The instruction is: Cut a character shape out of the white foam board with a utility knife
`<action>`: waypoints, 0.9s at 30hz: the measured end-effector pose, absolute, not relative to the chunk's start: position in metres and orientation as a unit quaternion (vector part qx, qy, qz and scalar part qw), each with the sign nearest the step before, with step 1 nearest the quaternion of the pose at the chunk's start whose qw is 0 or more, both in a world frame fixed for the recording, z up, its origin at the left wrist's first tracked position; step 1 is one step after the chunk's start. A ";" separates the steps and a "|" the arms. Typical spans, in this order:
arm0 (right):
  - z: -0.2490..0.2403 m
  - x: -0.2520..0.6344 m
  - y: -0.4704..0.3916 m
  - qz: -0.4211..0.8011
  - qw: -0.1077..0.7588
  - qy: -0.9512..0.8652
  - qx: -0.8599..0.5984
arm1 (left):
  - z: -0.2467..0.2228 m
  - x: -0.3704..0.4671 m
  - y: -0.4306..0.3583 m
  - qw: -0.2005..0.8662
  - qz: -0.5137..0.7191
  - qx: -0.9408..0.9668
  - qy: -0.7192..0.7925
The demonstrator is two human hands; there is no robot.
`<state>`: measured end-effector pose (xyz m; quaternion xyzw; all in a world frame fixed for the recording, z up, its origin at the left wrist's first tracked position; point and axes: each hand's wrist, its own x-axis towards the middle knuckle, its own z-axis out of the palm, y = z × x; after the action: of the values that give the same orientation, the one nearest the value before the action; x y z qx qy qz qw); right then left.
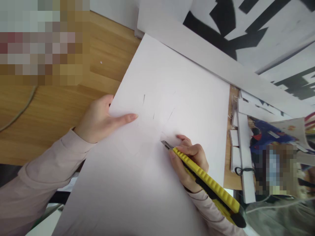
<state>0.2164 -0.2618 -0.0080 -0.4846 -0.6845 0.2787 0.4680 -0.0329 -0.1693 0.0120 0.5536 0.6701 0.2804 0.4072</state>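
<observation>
A large white board (137, 170) stretches from the wooden table toward me, with several short dark lines marked or cut in its surface. My left hand (100, 114) grips its left edge, thumb stretched flat on top and the other fingers mostly hidden under the edge. In my right hand (189, 157) is a yellow and black snap-off utility knife (206, 177), fingers closed round its front end. Its short blade points up and left, close above the board just below the marks. Whether the tip touches the surface I cannot tell.
White panels with black shapes (221, 19) stand along the back right. White strips (246, 157) and a black cable tie or band (243, 170) lie at the right table edge, beside a blue printed bag (268, 132). A cable (27, 105) crosses the wooden tabletop (61, 121).
</observation>
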 end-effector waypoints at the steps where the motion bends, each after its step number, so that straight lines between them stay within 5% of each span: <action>1: -0.008 0.217 -0.262 0.278 0.468 -0.685 -0.484 | 0.012 -0.033 -0.169 0.406 0.283 0.555 0.668; 27: -0.009 0.222 -0.252 0.258 0.411 -0.743 -0.461 | 0.013 -0.030 -0.171 0.391 0.282 0.528 0.699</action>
<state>0.2217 -0.2524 -0.0090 -0.4611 -0.7428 0.2579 0.4113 -0.0304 -0.1706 0.0128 0.5276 0.6995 0.2822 0.3909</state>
